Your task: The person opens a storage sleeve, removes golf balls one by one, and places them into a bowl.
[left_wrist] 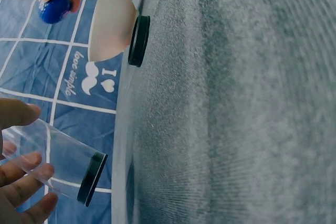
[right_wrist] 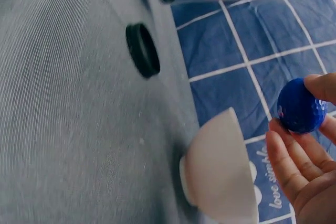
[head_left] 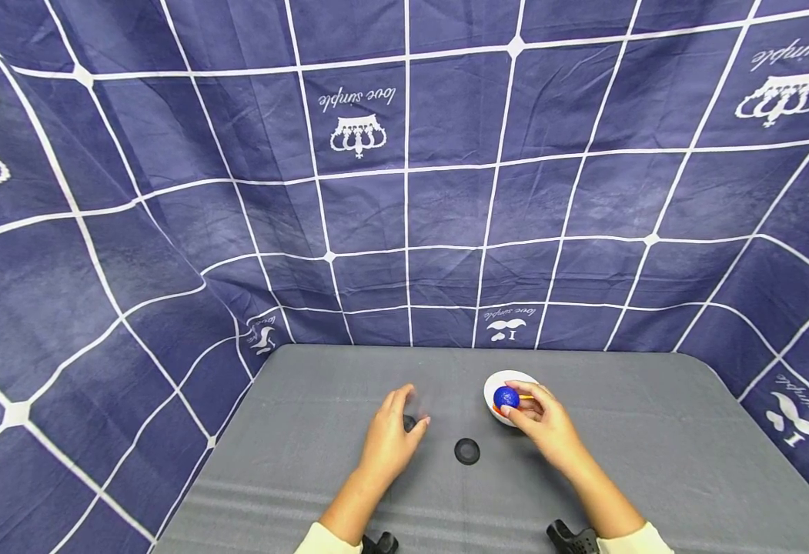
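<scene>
Blue ball (head_left: 506, 397), small, round, dimpled surface like a golf ball, sits pinched between thumb and fingertips of the right hand (head_left: 541, 419), held just above the white bowl (head_left: 497, 381); the right wrist view shows it clear of the bowl's rim, not yet inside. Judged hard and light, with no give; the dimples offer some purchase, but a sphere rolls out of a loose pinch, so the sound hold is across its widest part, thumb opposing two fingers, as here. Something orange and red lies in the bowl behind the ball; too hidden to name. At about 7 o'clock from the bowl, near it, a black ring-shaped lid (head_left: 467, 451) lies flat on the grey table (head_left: 653, 477). At about 9 o'clock from the bowl, the left hand (head_left: 392, 435) has its fingers curled round a clear plastic cup (left_wrist: 55, 161) with a black band at its base; the cup stands on the table and looks thin-walled, light and easy to crush or tip. A blue cloth (head_left: 404, 192) with a white grid hangs behind and at both sides.
</scene>
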`<control>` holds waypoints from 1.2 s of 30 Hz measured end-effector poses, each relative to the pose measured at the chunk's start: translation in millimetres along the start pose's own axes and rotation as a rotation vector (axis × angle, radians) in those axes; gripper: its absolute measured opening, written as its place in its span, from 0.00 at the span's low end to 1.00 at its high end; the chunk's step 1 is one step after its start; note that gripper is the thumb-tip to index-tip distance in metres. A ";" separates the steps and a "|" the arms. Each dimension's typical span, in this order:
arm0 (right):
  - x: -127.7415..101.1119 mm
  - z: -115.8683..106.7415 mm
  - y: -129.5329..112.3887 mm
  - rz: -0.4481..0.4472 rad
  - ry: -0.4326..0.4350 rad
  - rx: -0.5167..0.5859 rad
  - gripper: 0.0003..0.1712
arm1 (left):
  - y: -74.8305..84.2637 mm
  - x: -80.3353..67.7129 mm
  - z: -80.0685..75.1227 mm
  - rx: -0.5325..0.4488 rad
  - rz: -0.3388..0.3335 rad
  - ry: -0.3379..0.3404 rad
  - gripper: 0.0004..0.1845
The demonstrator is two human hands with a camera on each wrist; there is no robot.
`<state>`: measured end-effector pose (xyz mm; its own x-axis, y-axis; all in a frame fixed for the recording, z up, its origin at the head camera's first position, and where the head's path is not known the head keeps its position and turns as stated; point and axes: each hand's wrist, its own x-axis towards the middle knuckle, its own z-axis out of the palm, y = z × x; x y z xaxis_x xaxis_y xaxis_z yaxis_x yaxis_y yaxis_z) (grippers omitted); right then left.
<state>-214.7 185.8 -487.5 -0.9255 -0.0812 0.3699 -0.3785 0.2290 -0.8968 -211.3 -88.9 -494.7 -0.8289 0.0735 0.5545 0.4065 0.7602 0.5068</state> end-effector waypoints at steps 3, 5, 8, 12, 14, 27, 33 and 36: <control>-0.4 -3.0 2.9 -0.057 0.049 -0.106 0.23 | -3.6 0.8 1.5 -0.008 -0.018 0.014 0.29; -1.0 -4.8 3.8 -0.075 0.071 -0.170 0.23 | -5.8 1.4 2.5 -0.011 -0.027 0.020 0.29; -1.9 -7.2 5.3 -0.090 0.094 -0.250 0.24 | -8.1 2.3 3.2 -0.036 -0.073 0.013 0.29; -2.4 -10.1 9.7 -0.106 0.112 -0.355 0.25 | -9.1 3.2 3.1 -0.088 -0.140 -0.002 0.28; -2.5 -11.4 11.8 -0.129 0.121 -0.409 0.25 | -9.8 3.3 3.3 -0.104 -0.153 -0.002 0.28; -2.2 -16.8 16.5 -0.208 0.126 -0.656 0.25 | -19.3 2.8 8.2 -0.215 -0.249 -0.011 0.28; -0.5 -17.4 16.6 -0.181 0.096 -0.706 0.25 | -21.4 3.8 9.8 -0.254 -0.261 -0.019 0.28; 0.4 -17.9 15.5 -0.155 0.057 -0.732 0.24 | -21.3 4.2 9.8 -0.261 -0.258 -0.028 0.28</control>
<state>-220.8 206.7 -496.9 -0.8525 -0.1190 0.5091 -0.3815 0.8074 -0.4500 -227.2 -98.5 -509.6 -0.9256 -0.0784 0.3702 0.2645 0.5656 0.7811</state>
